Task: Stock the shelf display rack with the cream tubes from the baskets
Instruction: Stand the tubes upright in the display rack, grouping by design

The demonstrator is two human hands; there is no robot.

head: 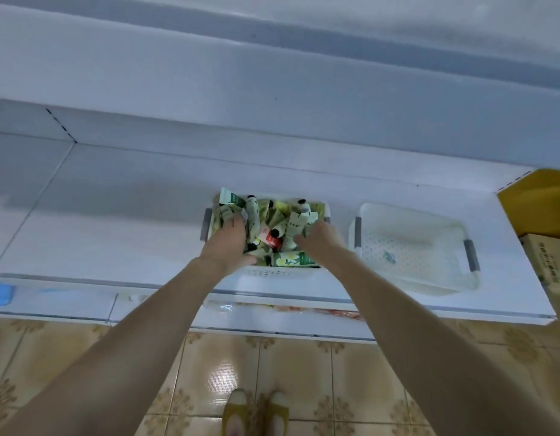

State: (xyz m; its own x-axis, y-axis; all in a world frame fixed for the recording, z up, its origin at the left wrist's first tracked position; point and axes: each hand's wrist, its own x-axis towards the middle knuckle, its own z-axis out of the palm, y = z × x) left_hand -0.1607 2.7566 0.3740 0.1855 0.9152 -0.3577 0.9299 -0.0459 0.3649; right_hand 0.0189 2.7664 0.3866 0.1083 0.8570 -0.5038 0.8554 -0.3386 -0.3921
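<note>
A white basket heaped with green, cream and red cream tubes stands on the white shelf, at the middle. Both of my hands reach into the pile. My left hand lies on the tubes at the basket's left side, fingers curled down into them. My right hand is at the right side, fingers bent round upright tubes. Exactly which tubes each hand grips is hidden by the hands. A second white basket with grey handles stands to the right; it is almost empty.
A yellow panel and a cardboard box close off the shelf's right end. A lower shelf edge shows below. Tiled floor and my two feet are underneath. The shelf's left half is bare white surface.
</note>
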